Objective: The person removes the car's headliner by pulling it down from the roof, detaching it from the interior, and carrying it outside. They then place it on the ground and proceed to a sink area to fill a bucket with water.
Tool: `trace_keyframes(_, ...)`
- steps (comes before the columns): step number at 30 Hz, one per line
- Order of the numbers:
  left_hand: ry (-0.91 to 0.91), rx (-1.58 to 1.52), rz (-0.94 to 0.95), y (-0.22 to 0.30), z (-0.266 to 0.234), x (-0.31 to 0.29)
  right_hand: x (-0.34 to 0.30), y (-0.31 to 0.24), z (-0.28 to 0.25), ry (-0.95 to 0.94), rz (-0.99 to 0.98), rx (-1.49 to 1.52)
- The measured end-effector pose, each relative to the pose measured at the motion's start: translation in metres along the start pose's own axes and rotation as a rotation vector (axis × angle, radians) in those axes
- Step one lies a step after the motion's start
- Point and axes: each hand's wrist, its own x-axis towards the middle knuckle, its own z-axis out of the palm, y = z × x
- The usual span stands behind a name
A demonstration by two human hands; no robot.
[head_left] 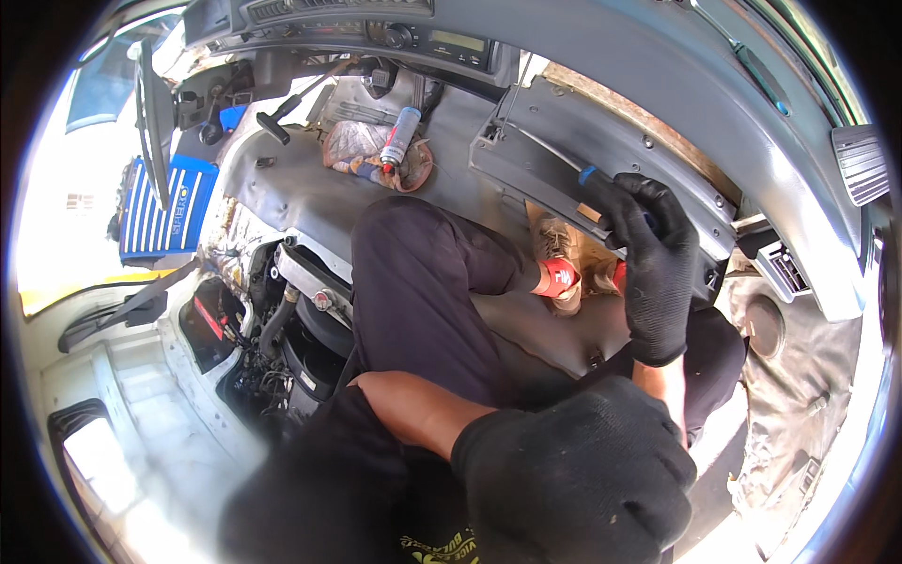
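— What is seen closest?
— The left hand [578,475], in a black glove, is curled into a fist; nothing is seen in it.
— And farther up?
— A blue-handled tool [594,179] is gripped tight by the gloved right hand [648,249], against the grey dashboard panel [564,132].
— And far away?
— A spray can [399,138] is laid on the floor.

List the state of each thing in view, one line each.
right hand: gloved, closed on a blue-handled tool against the panel
blue-handled tool: gripped, mostly hidden by the glove
grey dash panel: hanging loose under the dashboard
left hand: gloved, fisted, contents unseen
spray can: lying tilted on a rag
engine bay: uncovered, hoses showing
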Motion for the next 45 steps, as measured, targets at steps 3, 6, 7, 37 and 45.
trace_keyframes(3,0.02,0.02,-0.052,0.002,0.0,-0.004,0.0,0.0,0.006,-0.033,0.025,-0.014)
trace_keyframes(6,0.025,0.034,-0.102,0.009,-0.002,-0.005,-0.004,0.012,-0.003,-0.056,-0.099,-0.118)
trace_keyframes(7,0.03,0.032,-0.116,0.01,-0.002,-0.007,-0.006,0.013,-0.007,-0.058,-0.133,-0.156)
trace_keyframes(37,0.141,-0.002,-0.235,0.022,-0.041,-0.017,0.005,0.043,-0.011,-0.098,-0.499,-0.707)
trace_keyframes(45,0.172,0.021,-0.237,0.026,-0.054,-0.02,0.01,0.048,-0.003,0.012,-0.322,-0.6)
